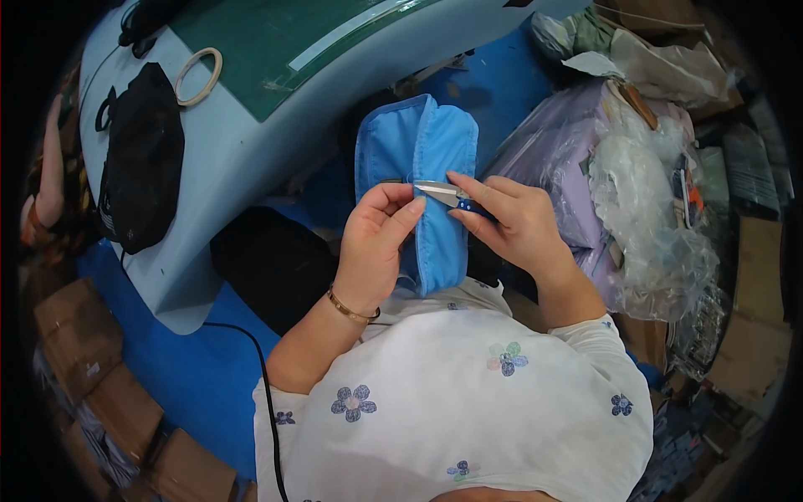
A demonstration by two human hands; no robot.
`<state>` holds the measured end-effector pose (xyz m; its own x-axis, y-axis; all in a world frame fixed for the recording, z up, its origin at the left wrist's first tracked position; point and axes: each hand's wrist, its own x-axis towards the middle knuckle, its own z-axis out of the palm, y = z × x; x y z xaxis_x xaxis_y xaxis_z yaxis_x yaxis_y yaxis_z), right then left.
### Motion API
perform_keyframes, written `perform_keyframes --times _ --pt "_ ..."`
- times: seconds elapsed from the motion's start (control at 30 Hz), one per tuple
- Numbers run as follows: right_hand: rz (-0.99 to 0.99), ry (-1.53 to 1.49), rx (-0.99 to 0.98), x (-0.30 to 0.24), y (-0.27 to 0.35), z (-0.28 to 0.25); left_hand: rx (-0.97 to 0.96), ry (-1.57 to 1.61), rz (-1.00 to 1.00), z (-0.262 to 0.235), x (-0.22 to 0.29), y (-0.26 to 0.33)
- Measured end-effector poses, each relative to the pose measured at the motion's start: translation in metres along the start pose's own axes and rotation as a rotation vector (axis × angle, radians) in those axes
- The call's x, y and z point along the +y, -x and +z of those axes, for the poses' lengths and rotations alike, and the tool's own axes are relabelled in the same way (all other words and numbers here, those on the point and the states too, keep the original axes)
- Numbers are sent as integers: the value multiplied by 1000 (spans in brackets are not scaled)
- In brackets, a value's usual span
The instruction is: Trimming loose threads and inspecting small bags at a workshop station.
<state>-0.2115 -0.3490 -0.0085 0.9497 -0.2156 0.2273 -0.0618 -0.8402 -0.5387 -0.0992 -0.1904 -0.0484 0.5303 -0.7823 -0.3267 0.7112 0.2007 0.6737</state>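
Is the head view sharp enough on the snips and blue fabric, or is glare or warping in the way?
Head view: snips and blue fabric piece sharp, evenly lit, slight glint on the blades; table edge bends from fisheye; corners black, rim clutter softer.

brown cardboard boxes [79,351] lower left | clear plastic bags [648,217] right

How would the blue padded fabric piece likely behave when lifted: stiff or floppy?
Probably soft: the blue fabric piece folds along its middle under the left hand. Likely light, pinched by fingers alone. The right hand holds small snips against it.
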Motion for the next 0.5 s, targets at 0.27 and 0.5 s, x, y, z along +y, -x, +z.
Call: perform_keyframes --times 0.27,0.5 --pt "382 -740 306 26 5 35 15 139 -97 -10 5 -15" --pt "173 -760 348 26 -18 44 -64 205 -96 -17 -3 -16"
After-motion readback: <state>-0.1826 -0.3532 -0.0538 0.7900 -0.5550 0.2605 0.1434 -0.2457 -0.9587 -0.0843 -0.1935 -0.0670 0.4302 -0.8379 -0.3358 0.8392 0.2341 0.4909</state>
